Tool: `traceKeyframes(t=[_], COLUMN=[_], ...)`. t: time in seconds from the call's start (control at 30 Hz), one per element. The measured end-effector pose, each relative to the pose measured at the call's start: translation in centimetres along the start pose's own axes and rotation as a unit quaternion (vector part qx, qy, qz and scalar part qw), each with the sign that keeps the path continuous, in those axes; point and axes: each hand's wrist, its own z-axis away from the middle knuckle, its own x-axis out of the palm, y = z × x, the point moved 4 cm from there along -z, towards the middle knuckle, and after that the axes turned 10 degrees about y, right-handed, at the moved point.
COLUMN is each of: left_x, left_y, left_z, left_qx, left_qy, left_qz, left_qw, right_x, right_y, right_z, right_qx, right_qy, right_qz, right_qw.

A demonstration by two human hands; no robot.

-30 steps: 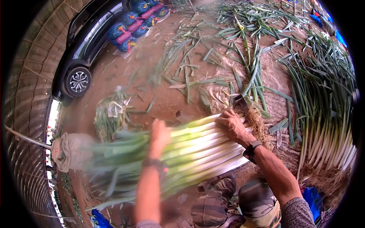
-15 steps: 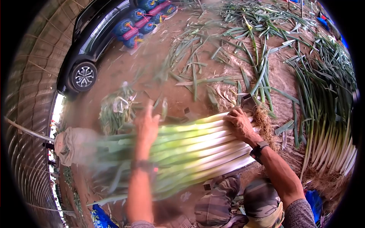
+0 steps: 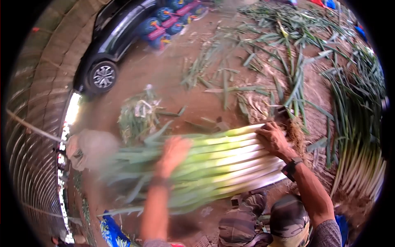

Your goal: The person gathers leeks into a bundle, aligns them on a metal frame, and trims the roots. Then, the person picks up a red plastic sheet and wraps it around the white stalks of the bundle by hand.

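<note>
A broad layer of leeks (image 3: 234, 158) lies side by side in front of me, green leaves to the left, white shanks and brown roots (image 3: 295, 133) to the right. My right hand (image 3: 273, 139) grips the far edge of the white shanks just short of the roots, fingers curled over the leek there. On the green leaves rests my left hand (image 3: 175, 152), blurred by motion; its fingers cannot be made out clearly. A dark metal bracket (image 3: 282, 113) shows beyond the root end.
Uprooted leeks (image 3: 358, 152) are heaped at the right. Cut leaves (image 3: 288, 49) litter the soil, with a small leaf pile (image 3: 139, 113) beyond my left hand. A dark car (image 3: 113, 45) stands far left beside bundled blue-and-pink items (image 3: 160, 26). My camouflage-clad knees (image 3: 238, 224) are close below the leeks.
My left hand has come down from a raised, pointing pose above the leaves onto them. The right hand keeps its place by the roots. The whole view has shifted slightly.
</note>
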Motion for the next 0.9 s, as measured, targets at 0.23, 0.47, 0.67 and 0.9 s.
traceKeyframes(t=[0.23,0.47,0.67,0.9], left_x=[-4.7,-7.0,-8.2,-5.9], left_y=[-3.9,-6.2,-4.6,-5.4], left_z=[-0.2,4.0,4.9,7.1], left_qx=[-0.161,-0.111,-0.222,-0.325], left_qy=[-0.071,0.001,-0.033,0.014], left_qz=[-0.023,-0.134,-0.189,-0.144], left_qw=[0.984,0.985,0.956,0.935], right_x=[-0.1,-0.7,-1.1,-0.9], right_y=[-0.1,-0.9,-1.4,-1.1], right_z=[-0.1,-0.4,-0.6,-0.6], right_qx=[-0.015,-0.003,0.012,0.014], right_qy=[-0.007,0.001,-0.014,-0.017], right_qz=[-0.019,-0.013,-0.017,-0.006], right_qw=[1.0,1.0,1.0,1.0])
